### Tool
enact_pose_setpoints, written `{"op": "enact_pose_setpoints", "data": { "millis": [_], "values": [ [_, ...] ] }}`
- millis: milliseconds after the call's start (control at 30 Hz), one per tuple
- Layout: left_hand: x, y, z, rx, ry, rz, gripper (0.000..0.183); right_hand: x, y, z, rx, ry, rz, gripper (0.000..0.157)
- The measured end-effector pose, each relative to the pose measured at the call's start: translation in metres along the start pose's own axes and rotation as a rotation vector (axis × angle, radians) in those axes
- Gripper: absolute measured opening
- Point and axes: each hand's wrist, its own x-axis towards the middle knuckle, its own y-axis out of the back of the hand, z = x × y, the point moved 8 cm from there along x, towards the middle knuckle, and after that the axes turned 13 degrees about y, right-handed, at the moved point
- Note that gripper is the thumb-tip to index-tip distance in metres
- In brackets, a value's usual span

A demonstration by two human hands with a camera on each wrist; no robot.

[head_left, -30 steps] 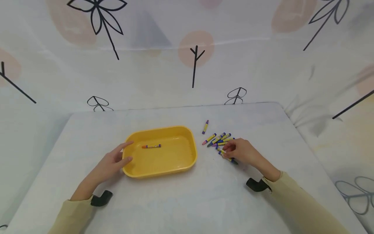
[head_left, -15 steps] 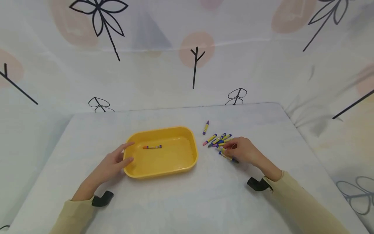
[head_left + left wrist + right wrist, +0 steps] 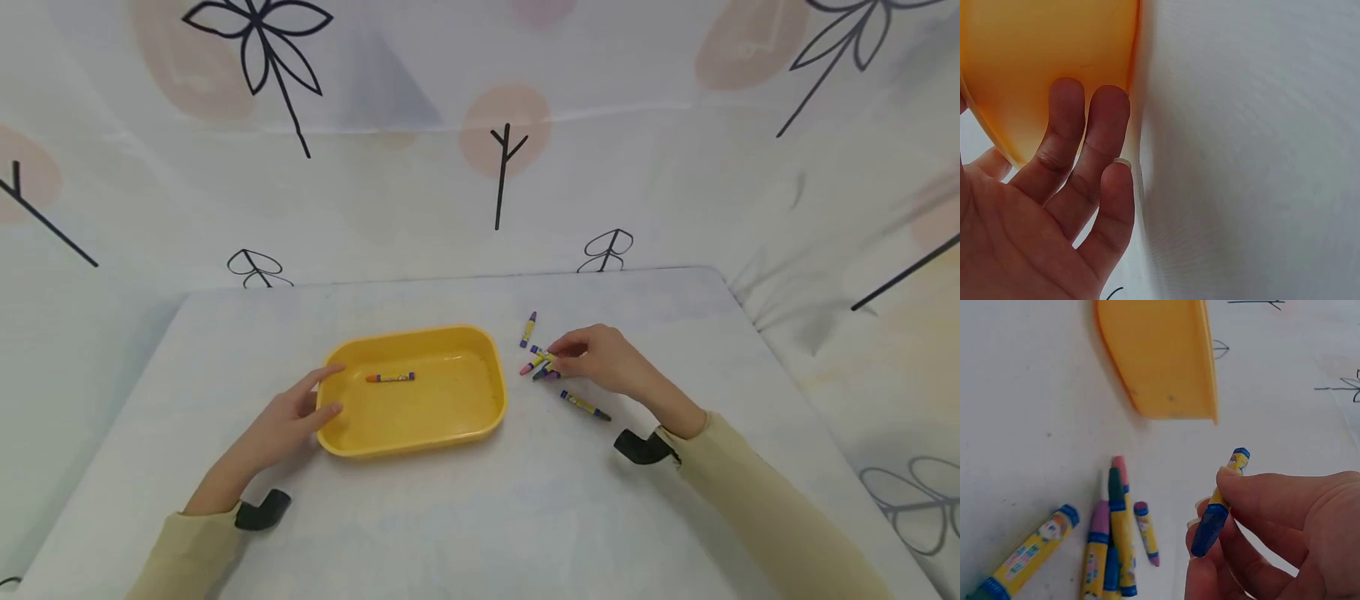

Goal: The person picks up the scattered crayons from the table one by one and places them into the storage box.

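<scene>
My left hand holds the left end of a yellow plastic tray, thumb and forefinger over the rim. In the left wrist view, other fingers touch the tray's outer wall. An orange crayon lies inside the tray. My right hand pinches a blue crayon between thumb and fingers, raised over a small pile of crayons. That pile shows a pink crayon, a dark green crayon and a purple crayon; the hand hides part of it in the head view.
A lone crayon with a dark green tip lies nearer the front than the pile. Behind the pile lies another purplish crayon. The white-covered table ends at a patterned cloth backdrop.
My right hand has picked the blue crayon off the table and carried it left and away from me, over the pile. My left hand stays on the tray.
</scene>
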Motion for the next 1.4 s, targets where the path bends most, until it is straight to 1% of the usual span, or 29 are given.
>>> {"op": "enact_pose_setpoints", "data": {
  "millis": [133,300,467,667,833,933,1033,1233,1400],
  "values": [
    [-0.001,0.0,0.001,0.001,-0.004,0.003,0.06,0.018,-0.002,-0.021,0.014,0.046,-0.013,0.02],
    [-0.001,0.0,0.002,0.005,-0.001,0.004,0.061,0.044,-0.012,-0.046,0.016,0.088,-0.041,0.021],
    [-0.001,-0.001,0.002,-0.002,0.0,-0.003,0.061,0.072,-0.029,-0.068,0.042,0.119,-0.076,0.021],
    [-0.001,-0.002,0.002,-0.007,-0.002,-0.006,0.061,0.099,-0.054,-0.087,0.054,0.208,-0.107,0.021],
    [-0.002,-0.001,0.001,-0.008,0.003,-0.005,0.06,0.113,-0.078,-0.104,0.019,0.265,-0.14,0.019],
    [-0.002,-0.001,0.001,-0.014,0.003,-0.009,0.06,0.121,-0.094,-0.115,-0.035,0.303,-0.18,0.017],
    [-0.001,-0.001,0.0,-0.023,0.0,-0.013,0.06,0.129,-0.108,-0.123,-0.049,0.318,-0.218,0.016],
    [-0.001,-0.002,-0.001,-0.028,-0.014,-0.017,0.059,0.141,-0.131,-0.131,-0.087,0.364,-0.309,0.016],
    [-0.002,-0.002,-0.001,-0.038,-0.023,-0.013,0.057,0.145,-0.146,-0.127,-0.064,0.38,-0.368,0.013]
  ]
}}
